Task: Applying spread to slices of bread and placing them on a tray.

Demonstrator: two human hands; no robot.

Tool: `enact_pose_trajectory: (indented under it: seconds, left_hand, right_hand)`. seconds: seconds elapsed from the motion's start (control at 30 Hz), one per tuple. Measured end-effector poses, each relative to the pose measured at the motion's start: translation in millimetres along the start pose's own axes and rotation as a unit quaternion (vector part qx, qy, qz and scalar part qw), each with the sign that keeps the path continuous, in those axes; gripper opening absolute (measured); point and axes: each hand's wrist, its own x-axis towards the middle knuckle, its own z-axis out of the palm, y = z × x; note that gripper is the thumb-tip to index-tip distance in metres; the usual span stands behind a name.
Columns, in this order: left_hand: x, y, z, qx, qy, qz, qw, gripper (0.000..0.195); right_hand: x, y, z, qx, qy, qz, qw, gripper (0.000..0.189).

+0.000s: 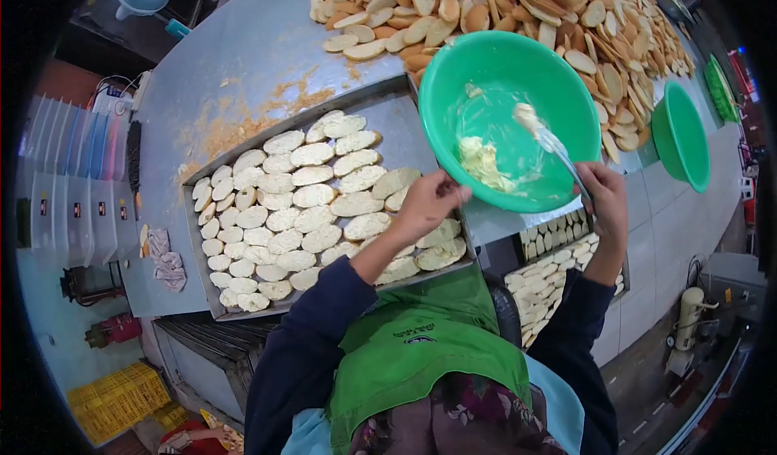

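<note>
A green plastic basin overlaps the right corner of the metal baking tray. Pale cream spread clings to its bottom and walls. My left hand grips the near left rim of the basin, its fingertips partly hidden. In my right hand is the handle of a spatula, whose tip is coated with spread and reaches inside the basin. Rows of oval bread slices topped with spread lie on the tray, some covered by my left forearm.
A large heap of plain bread slices covers the back of the metal table. A second green basin stands at the right. More trays of slices sit lower, beside my right arm. A crumpled cloth lies at the left edge.
</note>
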Motion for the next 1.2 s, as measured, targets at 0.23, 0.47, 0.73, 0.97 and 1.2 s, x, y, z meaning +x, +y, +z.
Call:
enact_pose_trajectory:
  seconds: [0.23,0.47,0.73,0.97,1.2]
  left_hand:
    - [106,7,-130,0.267,0.017,0.099,0.958,0.027]
    - [223,-31,-201,0.592,0.240,0.007,0.769,0.037]
    - [252,-27,-211,0.729,0.163,0.276,0.605,0.038]
    - [240,-23,-219,0.607,0.242,0.257,0.712,0.025]
    - [85,39,-155,-0.263,0.131,0.071,0.953,0.035]
  right_hand:
    - [-31,20,-1,0.135,0.130,-0.027,0.982,0.024]
    - [-51,32,-5,0.156,0.189,-0.008,0.970,0.023]
    - [-48,28,-3,0.141,0.212,0.003,0.967,0.020]
    - [-45,14,13,0.136,0.198,-0.024,0.970,0.021]
    - [-43,-7,66,0.117,0.080,-0.136,0.981,0.018]
